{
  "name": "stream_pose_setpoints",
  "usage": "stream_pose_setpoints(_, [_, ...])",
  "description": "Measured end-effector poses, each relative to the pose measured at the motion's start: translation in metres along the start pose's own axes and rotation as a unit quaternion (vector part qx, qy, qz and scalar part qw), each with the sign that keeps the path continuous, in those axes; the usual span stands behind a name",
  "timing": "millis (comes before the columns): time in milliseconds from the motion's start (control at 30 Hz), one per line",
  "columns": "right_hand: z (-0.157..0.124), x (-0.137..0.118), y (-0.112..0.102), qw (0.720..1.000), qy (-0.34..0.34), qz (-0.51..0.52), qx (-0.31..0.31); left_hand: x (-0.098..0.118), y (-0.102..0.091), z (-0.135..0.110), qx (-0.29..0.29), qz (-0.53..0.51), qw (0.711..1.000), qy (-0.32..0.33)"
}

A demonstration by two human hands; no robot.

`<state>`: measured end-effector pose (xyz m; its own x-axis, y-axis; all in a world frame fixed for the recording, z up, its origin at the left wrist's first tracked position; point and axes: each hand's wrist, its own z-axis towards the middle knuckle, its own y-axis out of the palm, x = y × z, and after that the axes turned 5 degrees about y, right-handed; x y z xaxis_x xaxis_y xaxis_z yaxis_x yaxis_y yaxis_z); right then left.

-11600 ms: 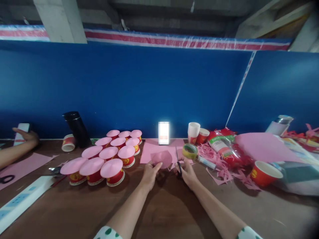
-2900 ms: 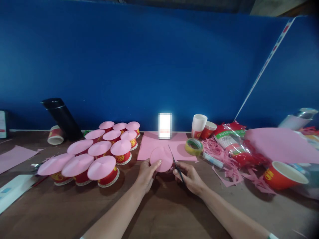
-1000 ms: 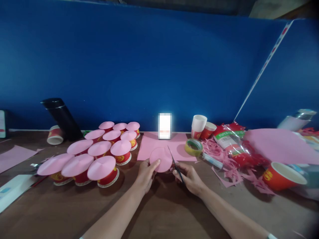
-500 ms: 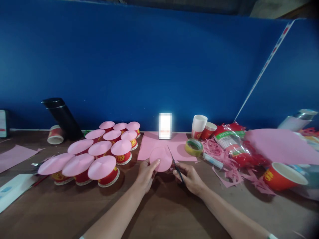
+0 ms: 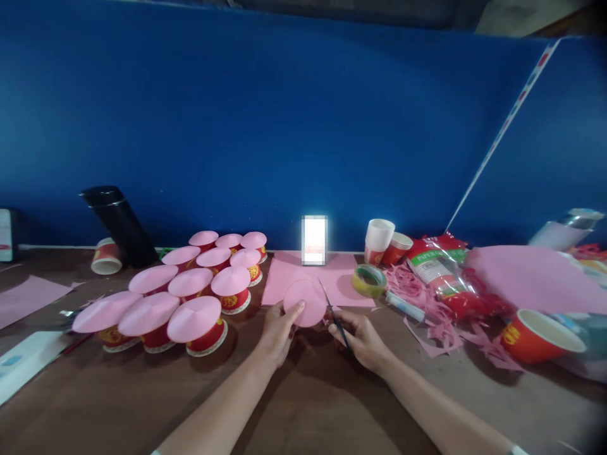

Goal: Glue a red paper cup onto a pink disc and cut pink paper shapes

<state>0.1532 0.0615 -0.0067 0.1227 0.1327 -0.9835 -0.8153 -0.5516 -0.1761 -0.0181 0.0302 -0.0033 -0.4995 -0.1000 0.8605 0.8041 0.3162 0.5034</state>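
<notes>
My left hand (image 5: pixel 279 328) pinches a round pink paper disc (image 5: pixel 307 302) by its lower left edge and holds it upright above the brown table. My right hand (image 5: pixel 363 338) grips a pair of dark scissors (image 5: pixel 333 311), whose blades point up and touch the disc's right edge. A flat pink paper sheet (image 5: pixel 296 275) lies just behind the disc.
Several upturned red cups with pink paper tops (image 5: pixel 196 319) crowd the left. A tape roll (image 5: pixel 368 279), stacked paper cups (image 5: pixel 379 239), a cup packet (image 5: pixel 443 278), pink scraps (image 5: pixel 436 332) and a red cup (image 5: pixel 538 335) lie on the right. A black flask (image 5: pixel 118 224) leans at the back left.
Over the last second the disc has turned slightly in my left hand and the scissors have barely shifted along its right edge. Nothing else moved.
</notes>
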Motion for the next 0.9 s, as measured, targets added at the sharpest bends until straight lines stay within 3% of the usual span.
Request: stream_pose_setpoints(900, [-0.0023, -0.0035, 0.0002, 0.999, -0.008, 0.032, -0.007, 0.0, 0.0011, -0.0019, -0.038, 0.023, 0.999, 0.009])
